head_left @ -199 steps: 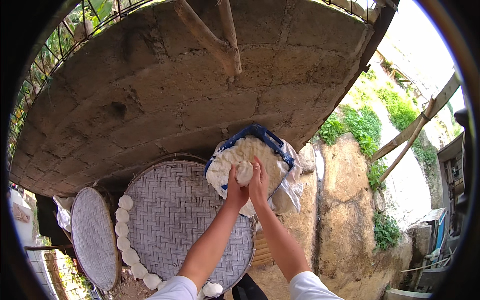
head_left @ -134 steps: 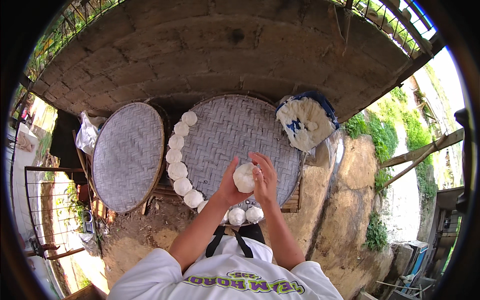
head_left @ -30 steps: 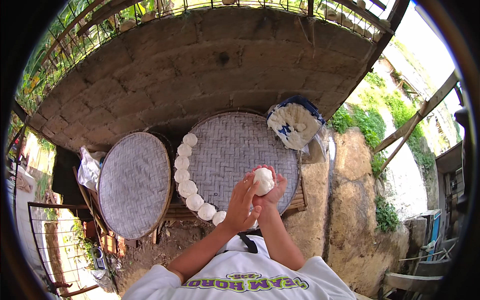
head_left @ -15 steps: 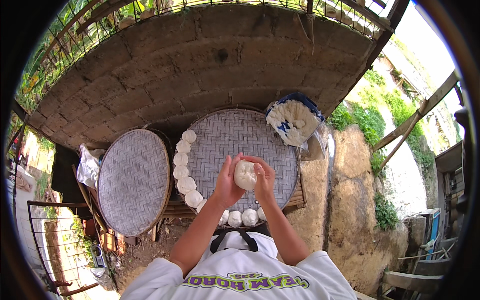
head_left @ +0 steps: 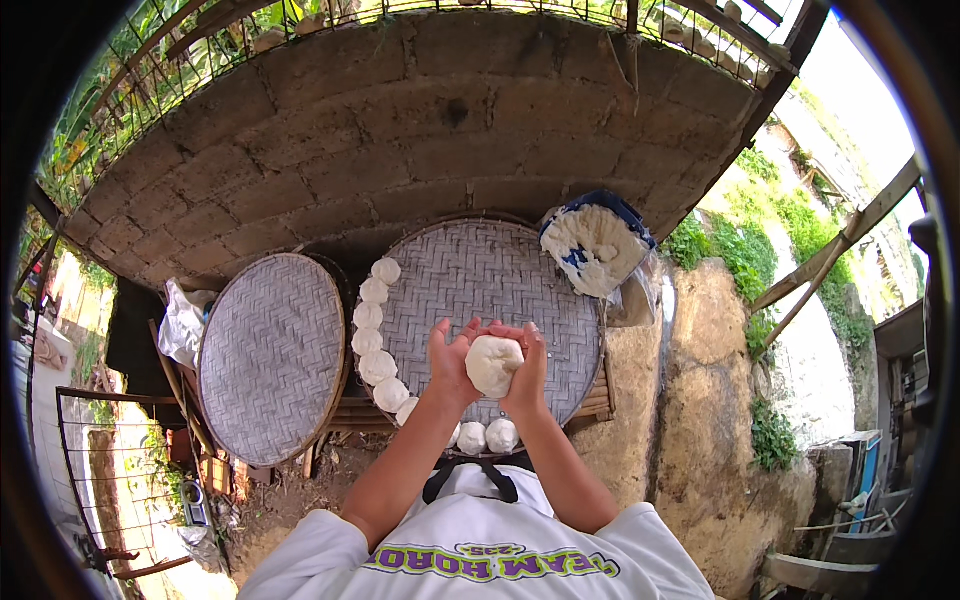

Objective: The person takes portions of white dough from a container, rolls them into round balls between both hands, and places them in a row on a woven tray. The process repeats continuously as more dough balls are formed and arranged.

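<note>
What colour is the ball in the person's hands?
The ball is creamy white, best seen in the head view.

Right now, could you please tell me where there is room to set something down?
The large tray is bare between the white balls on its left and the blue container at upper right. Its near side is crowded: more balls, plus left hand and right hand cupping another ball. The other tray is bare, perhaps tilted.

Head-worn fisheye, facing down, hands (head_left: 451, 370) near centre
</note>
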A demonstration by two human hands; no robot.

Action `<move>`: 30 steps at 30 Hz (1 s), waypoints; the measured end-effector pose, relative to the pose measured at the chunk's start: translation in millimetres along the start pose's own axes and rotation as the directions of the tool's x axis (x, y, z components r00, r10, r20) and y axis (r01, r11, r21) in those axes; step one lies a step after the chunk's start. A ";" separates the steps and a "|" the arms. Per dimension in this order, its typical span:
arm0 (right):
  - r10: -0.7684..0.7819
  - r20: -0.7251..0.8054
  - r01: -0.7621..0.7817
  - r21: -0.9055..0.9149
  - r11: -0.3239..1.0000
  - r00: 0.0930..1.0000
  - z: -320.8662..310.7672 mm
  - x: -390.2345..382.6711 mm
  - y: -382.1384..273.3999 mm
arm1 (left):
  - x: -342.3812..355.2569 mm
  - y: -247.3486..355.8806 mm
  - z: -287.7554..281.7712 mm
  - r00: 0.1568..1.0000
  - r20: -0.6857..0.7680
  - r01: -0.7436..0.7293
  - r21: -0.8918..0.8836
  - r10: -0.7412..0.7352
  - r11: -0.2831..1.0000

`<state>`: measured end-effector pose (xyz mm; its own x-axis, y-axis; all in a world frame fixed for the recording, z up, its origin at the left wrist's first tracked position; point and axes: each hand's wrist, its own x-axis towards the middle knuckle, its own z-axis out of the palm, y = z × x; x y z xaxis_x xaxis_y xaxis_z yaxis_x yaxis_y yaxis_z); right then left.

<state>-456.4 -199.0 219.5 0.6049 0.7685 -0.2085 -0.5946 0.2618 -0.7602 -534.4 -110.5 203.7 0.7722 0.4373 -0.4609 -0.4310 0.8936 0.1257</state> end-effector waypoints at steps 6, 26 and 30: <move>-0.236 -0.039 0.207 -0.362 0.909 0.971 5.0 -3.9 -7.2 | -8.1 -15.7 -8.8 0.975 0.199 0.059 0.178 -0.094 0.982; 0.137 -0.031 -0.129 0.178 0.975 0.990 -11.8 -1.8 8.1 | 4.8 -15.5 4.5 0.959 -0.258 -0.067 0.204 0.119 0.977; -0.138 -0.025 0.127 -0.262 0.957 0.990 -15.4 2.8 9.6 | -3.7 -13.9 2.3 0.985 -0.171 -0.001 0.175 0.031 0.985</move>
<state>-452.2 -203.3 202.1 0.6945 0.7099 -0.1169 -0.3534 0.1951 -0.9149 -530.2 -124.3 205.8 0.6669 0.4411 -0.6005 -0.3431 0.8972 0.2781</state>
